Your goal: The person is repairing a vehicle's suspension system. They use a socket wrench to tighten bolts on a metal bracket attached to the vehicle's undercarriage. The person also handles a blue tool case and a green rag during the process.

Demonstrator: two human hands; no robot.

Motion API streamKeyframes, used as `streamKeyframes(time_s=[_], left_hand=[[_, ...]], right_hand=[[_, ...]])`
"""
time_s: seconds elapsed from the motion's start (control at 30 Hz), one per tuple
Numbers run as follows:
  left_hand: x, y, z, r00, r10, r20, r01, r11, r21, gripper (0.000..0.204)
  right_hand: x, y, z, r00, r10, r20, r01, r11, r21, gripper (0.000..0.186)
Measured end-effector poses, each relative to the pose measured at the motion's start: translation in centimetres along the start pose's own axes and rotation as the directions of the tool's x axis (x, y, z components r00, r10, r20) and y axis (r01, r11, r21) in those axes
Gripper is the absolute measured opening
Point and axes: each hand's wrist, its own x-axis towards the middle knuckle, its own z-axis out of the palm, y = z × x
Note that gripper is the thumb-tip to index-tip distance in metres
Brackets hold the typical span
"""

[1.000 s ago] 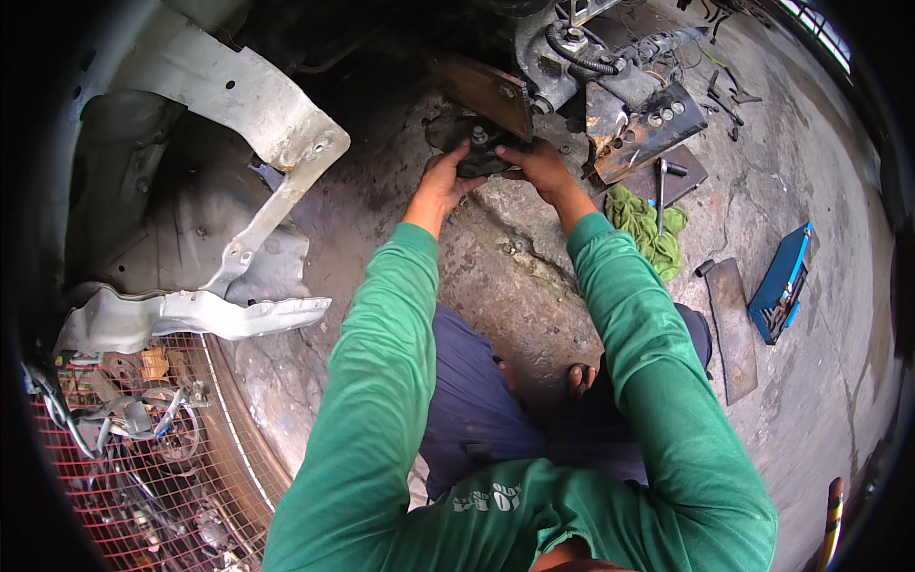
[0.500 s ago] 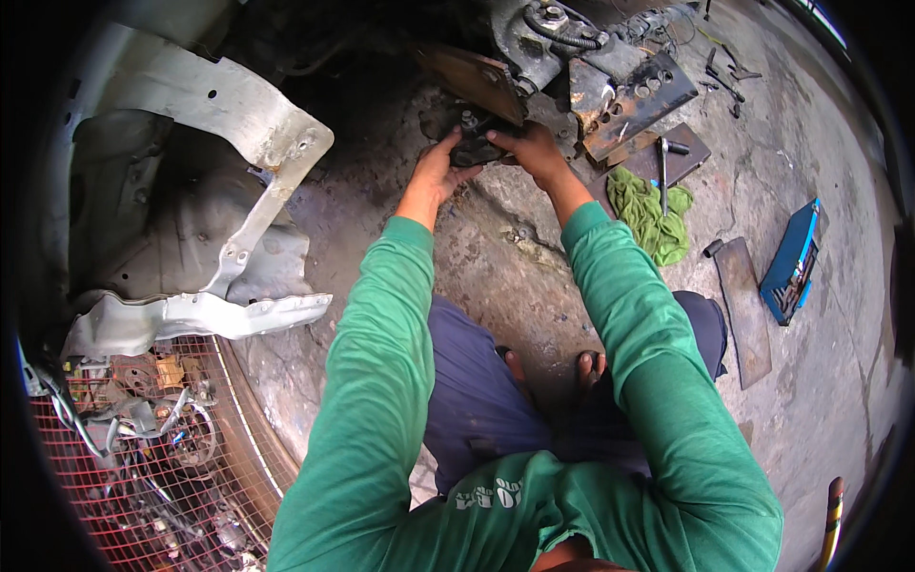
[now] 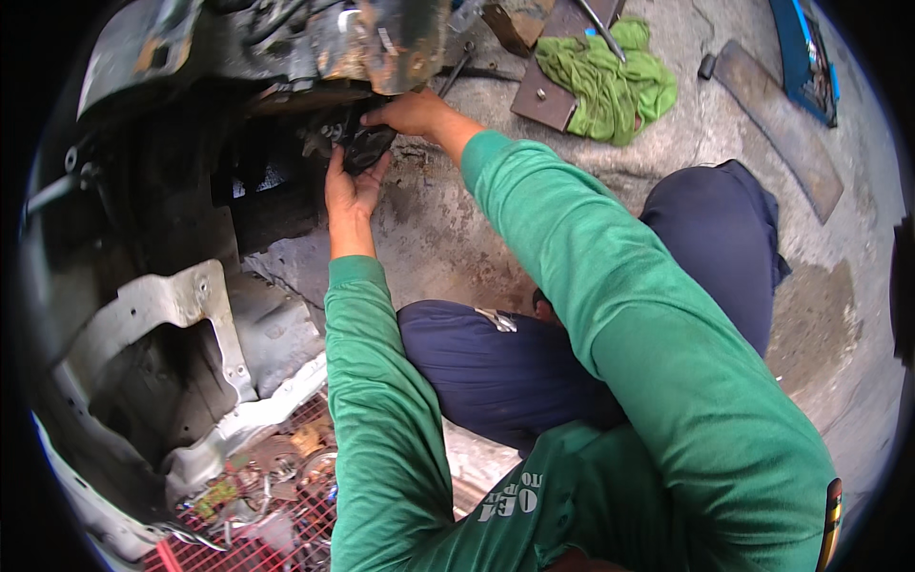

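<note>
A dark, greasy black car part (image 3: 369, 150), perhaps a mount or bracket, is held between my two hands under the rusty metal underside of a vehicle. My left hand (image 3: 351, 191) supports it from below, thumb up along its side. From the right, my right hand (image 3: 412, 112) grips its upper edge, with some of its fingers hidden behind the metal. Light-coloured metal fittings (image 3: 330, 131) show just left of the part. Whether the part touches the vehicle cannot be made out in the shadow.
Close above my hands runs the worn vehicle frame (image 3: 381, 48). Bent silver body panels (image 3: 162, 296) stand at left, over a red wire mesh (image 3: 276, 534). To the right lie a green rag (image 3: 624, 86), a brown metal plate (image 3: 543, 100), a flat bar (image 3: 782, 133) and a blue toolbox (image 3: 805, 62).
Both hands have carried the black part from over the open floor to under the vehicle frame. My view has swung left, and more of the vehicle's underside shows.
</note>
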Motion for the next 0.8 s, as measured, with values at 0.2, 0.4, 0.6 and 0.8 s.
streamKeyframes(time_s=[0.2,0.4,0.6,0.8], left_hand=[[-0.9,0.7,3.0,0.999,0.050,0.003,-0.050,0.983,0.177,0.049],[-0.7,0.4,4.9,0.995,0.075,0.068,-0.085,0.982,0.169,0.050],[0.0,-0.1,5.6,0.992,0.081,0.096,-0.092,0.989,0.114,0.050],[1.1,-1.2,7.3,0.992,0.077,0.102,-0.087,0.992,0.091,0.046]], right_hand=[[2.7,3.5,2.9,0.968,-0.104,-0.228,0.127,0.988,0.088,0.059],[2.3,-0.9,0.5,0.991,0.060,-0.116,-0.064,0.998,-0.028,0.049],[5.4,2.3,1.2,0.913,-0.397,-0.096,0.381,0.913,-0.147,0.039],[8.0,7.3,-0.5,0.862,-0.504,-0.054,0.480,0.847,-0.228,0.050]])
